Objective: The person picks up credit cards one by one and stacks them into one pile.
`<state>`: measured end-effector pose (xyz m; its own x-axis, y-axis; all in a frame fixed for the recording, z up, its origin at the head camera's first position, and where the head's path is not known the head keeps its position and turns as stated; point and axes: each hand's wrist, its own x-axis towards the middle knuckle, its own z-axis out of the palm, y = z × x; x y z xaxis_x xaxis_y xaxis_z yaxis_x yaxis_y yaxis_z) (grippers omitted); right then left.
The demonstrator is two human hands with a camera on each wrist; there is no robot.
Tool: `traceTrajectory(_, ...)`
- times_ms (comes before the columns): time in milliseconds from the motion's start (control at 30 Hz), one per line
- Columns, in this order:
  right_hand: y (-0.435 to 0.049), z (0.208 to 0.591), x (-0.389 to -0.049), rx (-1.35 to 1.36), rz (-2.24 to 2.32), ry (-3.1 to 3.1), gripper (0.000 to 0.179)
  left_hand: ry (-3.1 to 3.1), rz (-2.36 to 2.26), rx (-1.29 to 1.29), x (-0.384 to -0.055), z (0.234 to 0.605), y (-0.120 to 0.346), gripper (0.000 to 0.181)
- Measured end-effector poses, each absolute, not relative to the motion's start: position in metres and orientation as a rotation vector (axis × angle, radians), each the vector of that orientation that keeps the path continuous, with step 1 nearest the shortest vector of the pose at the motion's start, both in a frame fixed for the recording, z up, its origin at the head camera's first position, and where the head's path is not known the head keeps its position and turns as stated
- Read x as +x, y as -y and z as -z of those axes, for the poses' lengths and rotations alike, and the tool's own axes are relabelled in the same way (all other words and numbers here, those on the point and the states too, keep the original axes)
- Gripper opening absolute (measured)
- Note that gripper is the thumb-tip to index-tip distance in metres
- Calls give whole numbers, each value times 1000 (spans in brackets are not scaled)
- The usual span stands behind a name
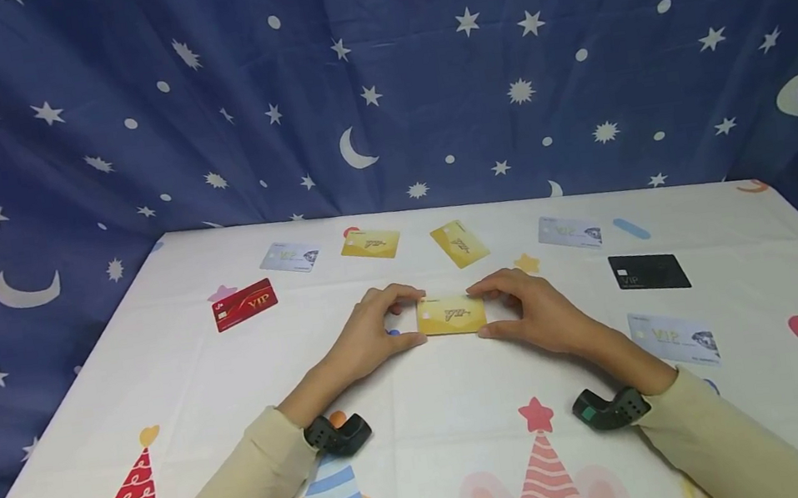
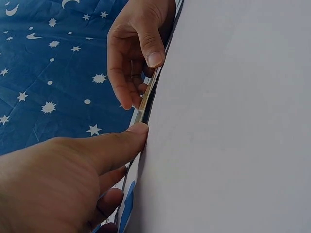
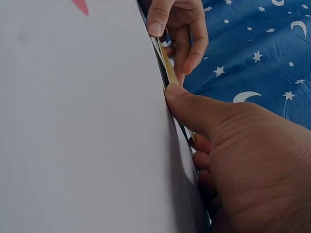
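Observation:
Close to the middle of the table, a gold VIP card (image 1: 451,315) lies face up between the two hands. My left hand (image 1: 368,333) pinches its left end, thumb at the near corner and index finger at the far corner. The right hand (image 1: 539,310) grips the right end the same way. In the left wrist view the card's thin gold edge (image 2: 145,99) shows low along the white cloth, between the left thumb (image 2: 121,145) and the right thumb. From the right wrist, the gold edge (image 3: 168,68) runs between both thumbs, with a dark band under it.
Other cards lie in an arc around the hands: a red card (image 1: 245,304), a silver card (image 1: 290,257), two gold cards (image 1: 370,244), another silver card (image 1: 569,232), a black card (image 1: 648,272) and a silver card (image 1: 674,339) beside the right forearm. A blue starry curtain (image 1: 426,111) hangs behind the table.

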<state>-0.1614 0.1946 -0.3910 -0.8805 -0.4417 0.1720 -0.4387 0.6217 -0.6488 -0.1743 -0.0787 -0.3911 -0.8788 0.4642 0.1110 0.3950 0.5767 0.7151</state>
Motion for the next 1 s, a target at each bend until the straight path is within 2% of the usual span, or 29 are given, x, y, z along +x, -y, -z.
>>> traceTrajectory(1000, -196, 393, -165, -771, 1163, -2780, 49, -2684, -1254, 753, -177, 392, 78, 49)
